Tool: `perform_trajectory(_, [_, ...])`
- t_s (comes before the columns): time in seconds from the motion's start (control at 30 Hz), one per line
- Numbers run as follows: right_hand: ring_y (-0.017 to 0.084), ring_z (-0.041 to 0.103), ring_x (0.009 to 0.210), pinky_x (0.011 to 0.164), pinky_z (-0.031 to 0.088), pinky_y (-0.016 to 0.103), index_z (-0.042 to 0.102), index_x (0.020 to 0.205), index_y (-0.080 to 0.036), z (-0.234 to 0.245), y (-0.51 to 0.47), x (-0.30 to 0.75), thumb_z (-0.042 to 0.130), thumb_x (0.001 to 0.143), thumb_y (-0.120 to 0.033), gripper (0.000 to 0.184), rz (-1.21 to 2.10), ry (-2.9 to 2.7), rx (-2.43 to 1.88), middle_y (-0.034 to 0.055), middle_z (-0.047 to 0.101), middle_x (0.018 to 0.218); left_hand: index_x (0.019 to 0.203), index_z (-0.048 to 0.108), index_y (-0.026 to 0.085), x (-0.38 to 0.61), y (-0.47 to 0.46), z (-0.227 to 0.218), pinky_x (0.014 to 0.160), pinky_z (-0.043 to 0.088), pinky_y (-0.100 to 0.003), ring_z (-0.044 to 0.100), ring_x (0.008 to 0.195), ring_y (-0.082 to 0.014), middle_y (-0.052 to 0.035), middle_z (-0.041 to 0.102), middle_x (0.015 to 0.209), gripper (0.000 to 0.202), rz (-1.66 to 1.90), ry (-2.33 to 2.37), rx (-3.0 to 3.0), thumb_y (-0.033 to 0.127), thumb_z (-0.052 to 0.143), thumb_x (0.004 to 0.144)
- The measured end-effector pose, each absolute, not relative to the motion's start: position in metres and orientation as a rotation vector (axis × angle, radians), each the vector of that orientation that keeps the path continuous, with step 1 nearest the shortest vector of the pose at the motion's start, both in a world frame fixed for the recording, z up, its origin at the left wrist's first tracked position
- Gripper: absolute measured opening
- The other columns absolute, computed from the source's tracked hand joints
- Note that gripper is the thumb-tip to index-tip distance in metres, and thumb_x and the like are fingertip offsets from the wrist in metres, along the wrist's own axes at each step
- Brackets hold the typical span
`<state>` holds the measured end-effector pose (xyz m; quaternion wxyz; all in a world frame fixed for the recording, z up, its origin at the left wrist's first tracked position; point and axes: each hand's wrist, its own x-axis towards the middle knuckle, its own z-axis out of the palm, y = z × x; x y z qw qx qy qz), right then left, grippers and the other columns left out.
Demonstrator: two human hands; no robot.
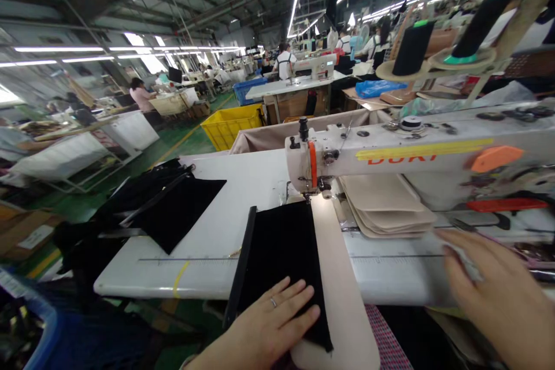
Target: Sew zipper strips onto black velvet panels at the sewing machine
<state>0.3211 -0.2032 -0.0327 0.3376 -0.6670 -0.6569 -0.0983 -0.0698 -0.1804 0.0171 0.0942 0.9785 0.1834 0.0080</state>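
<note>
My left hand [281, 321], a ring on one finger, lies flat with fingers stretched on a black fabric piece [281, 248]. That piece rests over a beige panel [344, 300] with a rounded corner. The upper ends of both sit under the presser foot area of the sewing machine [390, 153]. At the right, over the table edge, my right hand [498, 289] is blurred and curled around a small greyish thing [466, 263] that I cannot make out. Just beyond it, several beige panels [385, 208] lie stacked beneath the machine arm.
More black fabric pieces [173, 208] lie at the table's left end. A blue basket [82, 318] stands at lower left, a yellow crate [232, 127] behind the table. Thread cones [414, 49] stand above the machine. A ruler strip [186, 260] runs along the white table [208, 283].
</note>
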Motion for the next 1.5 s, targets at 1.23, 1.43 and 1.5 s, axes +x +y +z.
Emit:
perform_trajectory(1.23, [0.017,0.056,0.103,0.093,0.038,0.034,0.062,0.120,-0.020,-0.020,-0.175,0.183,0.050,0.089,-0.022,0.033,-0.136,-2.268,-1.165,0.0020,0.065,0.116,0.129,0.052,0.014,-0.030,-0.094,0.014,0.116,0.031,-0.041,0.041,0.134,-0.0213,-0.0091,0.053,0.137,0.033,0.243,0.771,2.919,0.026,0.044,0.099])
perform_trajectory(1.43, [0.018,0.054,0.106,0.097,0.037,0.033,0.062,0.121,-0.022,-0.026,-0.168,0.186,0.051,0.092,-0.028,0.032,-0.065,-2.252,-1.202,0.0015,0.065,0.117,0.123,0.056,0.014,-0.048,-0.131,0.011,0.118,0.030,-0.036,0.049,0.127,-0.0157,-0.0048,0.060,0.128,0.029,0.393,0.616,2.787,0.014,0.042,0.098])
perform_trajectory(1.5, [0.019,0.053,0.108,0.096,0.038,0.034,0.059,0.125,-0.022,-0.028,-0.166,0.188,0.052,0.092,-0.027,0.035,-0.064,-2.289,-1.207,0.0023,0.063,0.121,0.124,0.056,0.014,-0.048,-0.127,0.006,0.118,0.030,-0.038,0.048,0.128,-0.0166,-0.0054,0.059,0.130,0.031,0.400,0.590,2.784,0.012,0.039,0.098])
